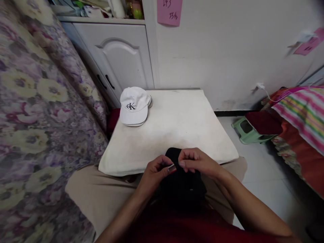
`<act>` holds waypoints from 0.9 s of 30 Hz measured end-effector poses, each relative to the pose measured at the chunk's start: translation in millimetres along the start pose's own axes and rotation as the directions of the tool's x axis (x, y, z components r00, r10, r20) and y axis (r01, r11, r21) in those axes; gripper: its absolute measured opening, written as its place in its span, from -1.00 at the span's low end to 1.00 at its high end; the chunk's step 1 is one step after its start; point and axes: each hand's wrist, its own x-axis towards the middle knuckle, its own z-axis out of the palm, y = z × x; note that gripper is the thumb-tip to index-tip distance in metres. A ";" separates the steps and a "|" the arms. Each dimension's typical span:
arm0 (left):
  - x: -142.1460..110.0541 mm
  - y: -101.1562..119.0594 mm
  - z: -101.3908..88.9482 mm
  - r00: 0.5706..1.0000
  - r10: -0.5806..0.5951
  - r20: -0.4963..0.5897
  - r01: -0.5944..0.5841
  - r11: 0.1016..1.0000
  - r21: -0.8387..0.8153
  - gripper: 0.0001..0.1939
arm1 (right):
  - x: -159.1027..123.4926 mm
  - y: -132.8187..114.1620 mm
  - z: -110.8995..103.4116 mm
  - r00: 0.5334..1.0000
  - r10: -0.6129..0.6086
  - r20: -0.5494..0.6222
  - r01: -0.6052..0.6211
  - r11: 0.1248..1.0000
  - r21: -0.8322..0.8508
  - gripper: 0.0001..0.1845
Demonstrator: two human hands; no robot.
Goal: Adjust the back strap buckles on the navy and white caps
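Note:
A black cap (183, 184) lies on my lap against the near edge of a small white table (177, 131). My left hand (154, 172) is closed in a pinch on a small metal buckle (172, 167) at the cap's strap. My right hand (196, 162) is curled over the black fabric beside the buckle, fingertips pressed together on it. A white cap (134, 106) with a dark logo sits on the table's far left corner, apart from both hands.
A flowered sofa cover (43, 111) fills the left. A white cabinet (118, 57) and wall stand behind the table. A green stool (249, 130) with a dark red cushion and a striped blanket (301, 114) are on the right, over a pale tiled floor.

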 end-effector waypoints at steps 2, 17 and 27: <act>0.3 -1.2 -0.7 1.000 -0.001 0.002 0.001 1.000 -0.005 -0.78 | -0.3 -0.4 -0.5 1.000 0.001 0.011 0.000 1.000 -0.004 -0.83; 0.1 -2.6 -1.4 0.999 0.024 0.030 -0.023 0.999 -0.027 -0.83 | 0.8 -0.7 0.8 0.998 0.005 -0.065 -0.003 1.000 0.031 -0.84; 0.5 -7.6 -2.3 0.998 0.042 0.049 -0.042 0.999 -0.013 -0.83 | 0.6 4.9 3.4 0.999 0.033 -0.034 -0.032 0.999 0.043 -0.84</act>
